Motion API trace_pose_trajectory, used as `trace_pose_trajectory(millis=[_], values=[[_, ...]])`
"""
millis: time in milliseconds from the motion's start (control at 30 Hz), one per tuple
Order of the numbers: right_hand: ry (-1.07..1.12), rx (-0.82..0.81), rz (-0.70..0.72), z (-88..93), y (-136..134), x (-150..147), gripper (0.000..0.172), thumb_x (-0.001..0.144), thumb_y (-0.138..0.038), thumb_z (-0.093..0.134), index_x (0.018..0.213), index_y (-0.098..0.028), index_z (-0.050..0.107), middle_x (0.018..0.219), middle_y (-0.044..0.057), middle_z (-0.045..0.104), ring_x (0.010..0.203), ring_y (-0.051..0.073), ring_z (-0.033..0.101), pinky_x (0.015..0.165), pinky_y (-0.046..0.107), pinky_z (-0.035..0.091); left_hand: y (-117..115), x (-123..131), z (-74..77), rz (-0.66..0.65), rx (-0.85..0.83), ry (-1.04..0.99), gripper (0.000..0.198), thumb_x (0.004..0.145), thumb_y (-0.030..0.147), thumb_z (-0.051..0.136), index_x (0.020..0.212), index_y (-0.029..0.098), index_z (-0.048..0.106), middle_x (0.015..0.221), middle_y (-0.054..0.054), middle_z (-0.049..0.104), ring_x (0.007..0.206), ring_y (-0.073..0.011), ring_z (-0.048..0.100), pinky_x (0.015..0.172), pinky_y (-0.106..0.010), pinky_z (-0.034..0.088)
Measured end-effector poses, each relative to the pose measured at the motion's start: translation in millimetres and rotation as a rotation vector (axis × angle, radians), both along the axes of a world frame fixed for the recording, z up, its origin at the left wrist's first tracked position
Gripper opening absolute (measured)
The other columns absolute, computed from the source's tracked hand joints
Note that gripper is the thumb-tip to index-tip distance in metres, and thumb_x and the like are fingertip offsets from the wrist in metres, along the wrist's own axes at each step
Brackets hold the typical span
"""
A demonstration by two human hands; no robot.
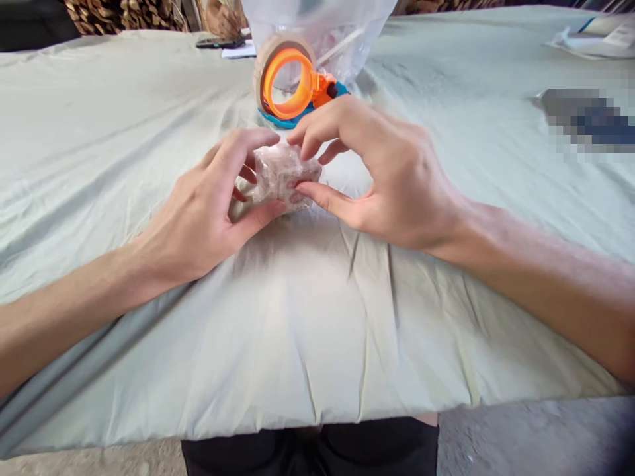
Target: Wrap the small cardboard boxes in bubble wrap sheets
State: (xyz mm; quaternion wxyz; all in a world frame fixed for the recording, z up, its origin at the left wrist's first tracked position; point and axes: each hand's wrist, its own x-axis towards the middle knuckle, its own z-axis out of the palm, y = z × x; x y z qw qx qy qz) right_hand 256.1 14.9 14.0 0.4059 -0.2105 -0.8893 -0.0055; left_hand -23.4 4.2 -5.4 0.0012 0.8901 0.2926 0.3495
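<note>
A table (317,370) draped in a pale green, creased cloth (99,132) fills most of the view. Beyond the table's far edge, at the left, is a stack of brown wood (114,13). On that far edge lie a dark phone (219,43) and a white sheet (238,50). Papers (595,36) lie at the table's far right corner. Below its near edge shows a rough grey floor (520,436). Soft, even daylight falls on the cloth.

Both hands pinch a small clear-plastic-wrapped pinkish bundle (284,177) on pale green cloth-covered table (149,132): left hand (208,211), right hand (387,178). Orange-and-blue tape dispenser (292,82) just behind, against clear plastic bag (322,26).
</note>
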Motion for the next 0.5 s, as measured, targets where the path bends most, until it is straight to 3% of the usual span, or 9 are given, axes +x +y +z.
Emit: trace_pose_trajectory(millis=[100,267,400,500], values=[[0.001,0.047,-0.023,-3.3,6,1,0.017,0.101,-0.028,0.082,0.112,-0.034,0.07,0.122,0.001,0.083,0.115,0.026,0.082,0.097,0.037,0.068,4,-3,0.0,-0.016,0.005,0.008,0.052,0.111,0.04,0.072,0.16,0.029,0.057,0.144,-0.007,0.075,0.111,-0.0195,0.08,0.083,-0.03,0.074],[0.028,0.141,-0.028,-8.3,8,3,0.025,0.098,-0.027,0.089,0.117,-0.036,0.076,0.129,0.0,0.086,0.12,0.028,0.083,0.108,0.039,0.067,7,-5,1.3,-0.025,0.0,0.014,0.051,0.113,0.043,0.07,0.16,0.028,0.058,0.14,-0.005,0.077,0.111,-0.0187,0.082,0.082,-0.03,0.073],[0.003,0.18,-0.077,-7.3,0,2,0.009,0.108,-0.026,0.079,0.113,-0.033,0.078,0.131,0.0,0.086,0.117,0.026,0.084,0.101,0.038,0.069,-7,5,10.9,0.135,-0.133,0.03,0.044,0.116,0.05,0.056,0.159,0.038,0.058,0.14,-0.006,0.079,0.122,-0.0191,0.081,0.091,-0.039,0.073],[-0.041,0.158,-0.134,-4.8,-6,0,0.012,0.113,-0.024,0.069,0.11,-0.032,0.078,0.127,0.0,0.086,0.112,0.025,0.084,0.096,0.038,0.07,-14,10,15.5,0.197,-0.211,0.039,0.045,0.115,0.054,0.051,0.158,0.042,0.059,0.144,-0.006,0.078,0.126,-0.0195,0.08,0.095,-0.043,0.072]])
